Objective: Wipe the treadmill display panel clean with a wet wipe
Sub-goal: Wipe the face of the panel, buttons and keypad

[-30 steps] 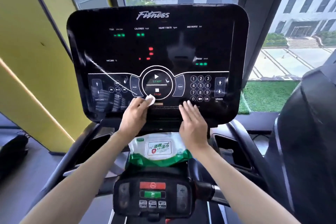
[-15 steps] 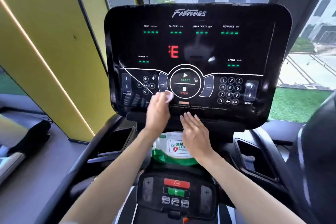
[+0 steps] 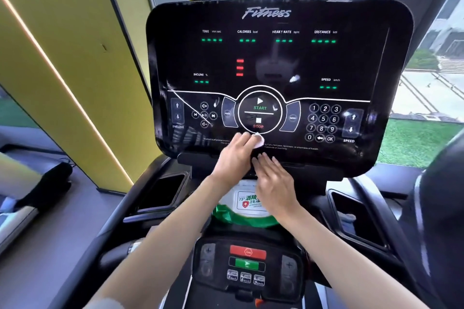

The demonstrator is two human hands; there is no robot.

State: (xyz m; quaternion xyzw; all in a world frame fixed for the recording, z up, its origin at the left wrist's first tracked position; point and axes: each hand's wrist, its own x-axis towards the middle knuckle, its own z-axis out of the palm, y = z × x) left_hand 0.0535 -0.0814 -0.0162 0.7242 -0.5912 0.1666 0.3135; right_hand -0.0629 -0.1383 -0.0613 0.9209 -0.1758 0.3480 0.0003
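The black glossy treadmill display panel stands in front of me, lit with green and red readouts. My left hand grips a small white wet wipe and presses it on the panel's lower edge, just under the STOP button. Only a bit of the wipe shows past my fingers. My right hand lies flat with straight fingers on the ledge below the panel, close beside my left hand.
A white and green wet wipe pack lies under my hands on the console. Below it sits a small control pad with red and green buttons. Black cup wells flank the console. A yellow wall stands left, windows behind.
My left hand with the wipe has slid right along the panel's lower edge, from under the left buttons to under STOP. My right hand has stayed on the ledge. The view has shifted.
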